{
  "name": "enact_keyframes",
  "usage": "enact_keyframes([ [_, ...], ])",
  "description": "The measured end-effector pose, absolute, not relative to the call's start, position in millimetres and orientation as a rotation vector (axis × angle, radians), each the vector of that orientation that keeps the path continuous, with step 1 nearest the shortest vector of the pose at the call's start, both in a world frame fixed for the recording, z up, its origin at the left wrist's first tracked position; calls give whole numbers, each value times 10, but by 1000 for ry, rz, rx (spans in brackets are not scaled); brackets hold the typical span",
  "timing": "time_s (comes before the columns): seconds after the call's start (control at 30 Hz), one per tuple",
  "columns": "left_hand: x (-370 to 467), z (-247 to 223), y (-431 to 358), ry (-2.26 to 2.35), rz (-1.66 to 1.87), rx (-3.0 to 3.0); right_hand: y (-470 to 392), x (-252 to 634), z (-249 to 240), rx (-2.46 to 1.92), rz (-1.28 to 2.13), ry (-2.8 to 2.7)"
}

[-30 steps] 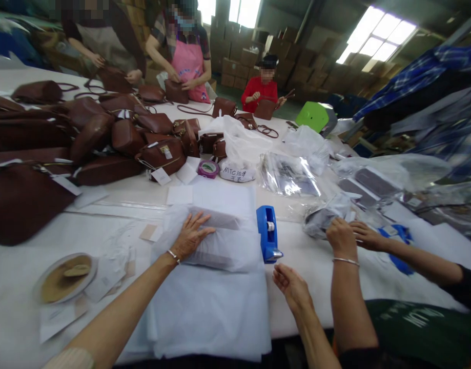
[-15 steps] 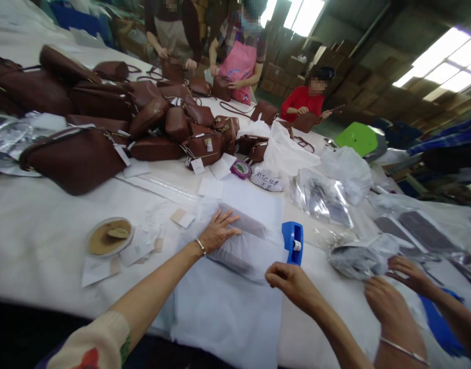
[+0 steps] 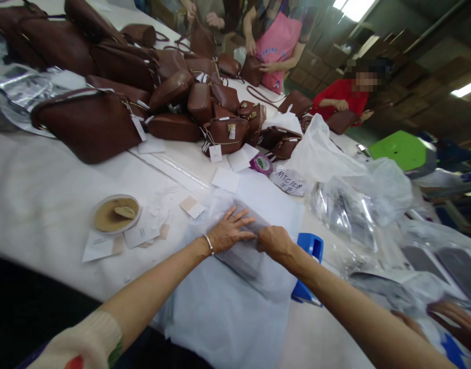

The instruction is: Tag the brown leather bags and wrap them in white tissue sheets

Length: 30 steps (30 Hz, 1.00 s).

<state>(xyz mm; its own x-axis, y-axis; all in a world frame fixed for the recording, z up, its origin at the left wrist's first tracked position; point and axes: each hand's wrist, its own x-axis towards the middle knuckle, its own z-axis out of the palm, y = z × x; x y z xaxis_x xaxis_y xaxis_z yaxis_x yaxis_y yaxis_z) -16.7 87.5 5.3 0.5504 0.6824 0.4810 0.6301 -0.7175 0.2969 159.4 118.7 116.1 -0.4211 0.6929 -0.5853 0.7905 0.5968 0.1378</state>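
Observation:
A dark, flat-sided item wrapped in thin whitish sheeting, a wrapped package [image 3: 241, 262], lies on a stack of white sheets [image 3: 235, 312] in front of me. My left hand [image 3: 231, 233] rests on top of it with fingers spread. My right hand [image 3: 275, 243] is closed, its curled fingers against the package's right side close to my left fingertips. Whatever it pinches is hidden. Partly behind my right forearm sits a blue tape dispenser [image 3: 310, 246].
Brown leather bags [image 3: 89, 125] are heaped across the back. A round tin [image 3: 116, 212] and paper tags [image 3: 143, 233] lie left. A purple tape roll [image 3: 261, 163] and clear plastic bags [image 3: 343, 210] are beyond. A co-worker's hand [image 3: 456, 318] is at lower right; other people handle bags opposite.
My right hand has moved left from above the package's right end onto its wrapping, beside my left hand. My left hand stays spread on the package. The camera view has shifted.

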Motion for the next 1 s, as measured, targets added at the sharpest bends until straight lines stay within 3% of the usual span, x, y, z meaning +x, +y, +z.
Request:
enact_keyframes([
  [0.3,-179,124,857,1146,781,2647,1591,1905,1324,1154,-165,2334],
  [0.47,-178,121,853,1141,812,2601,1576,2257,1402,1480,-35,2637],
  [0.67,-199,168,873,1125,794,2526,1295,2316,885,1667,-661,2596],
  [0.8,-234,183,905,1090,779,2434,1224,2699,855,2309,-984,2430],
  [0.9,-253,160,930,1086,817,2400,839,3193,1026,2926,-941,2183],
  [1.0,-260,132,944,1068,849,2394,295,3553,1071,3232,-1008,1680],
])
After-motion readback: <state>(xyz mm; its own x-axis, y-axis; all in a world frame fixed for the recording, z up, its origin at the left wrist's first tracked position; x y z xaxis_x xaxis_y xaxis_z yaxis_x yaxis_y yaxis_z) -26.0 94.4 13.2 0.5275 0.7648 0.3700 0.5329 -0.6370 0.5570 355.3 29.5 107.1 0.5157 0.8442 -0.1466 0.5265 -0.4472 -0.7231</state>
